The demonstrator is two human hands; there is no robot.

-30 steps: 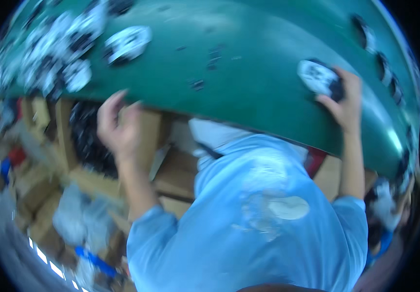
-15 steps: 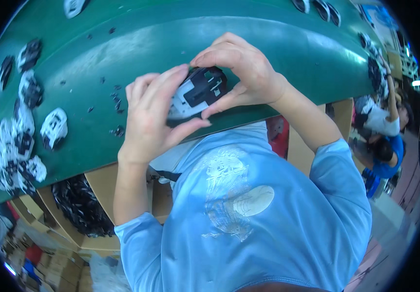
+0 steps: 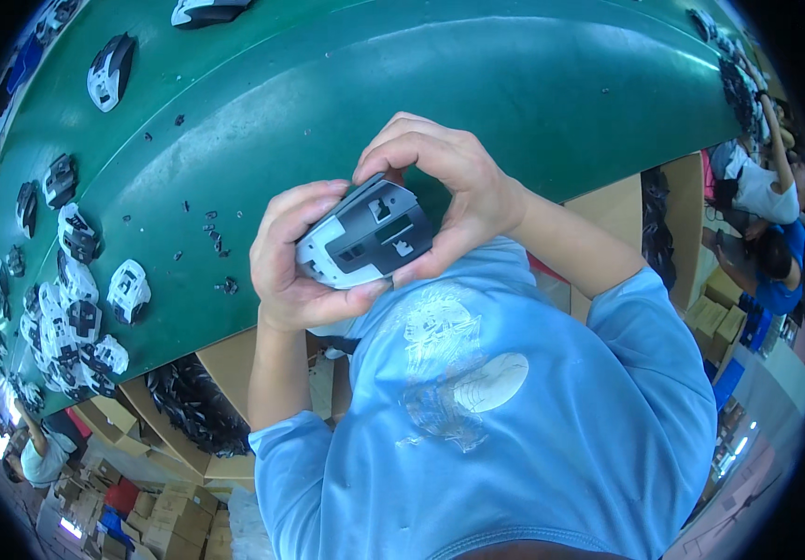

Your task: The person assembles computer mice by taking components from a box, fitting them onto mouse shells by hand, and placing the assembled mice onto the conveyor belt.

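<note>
A black-and-white mouse shell [image 3: 365,245] is held between my two hands, just above the near edge of the green table. Its white end lies toward my left hand [image 3: 283,254], whose fingers and thumb clasp that side. The fingers and thumb of my right hand [image 3: 466,191] close round the black end. Cut-outs show in the upper black face; the underside is hidden. Left of my hands, a single white-and-black mouse shell [image 3: 128,291] rests on the table, with small black pieces [image 3: 214,235] scattered between.
On the green table [image 3: 533,112], a pile of similar shells [image 3: 66,322] lies at left, with more shells [image 3: 110,73] farther back. Below the near edge stand cardboard boxes, one holding black parts [image 3: 192,401]. Other people [image 3: 762,215] work at far right and far lower left.
The mouse shell has tilted in my hands, so its black face shows more fully. Both hands sit lower in the picture, and my left fingers have closed further round it. The whole view has shifted.
</note>
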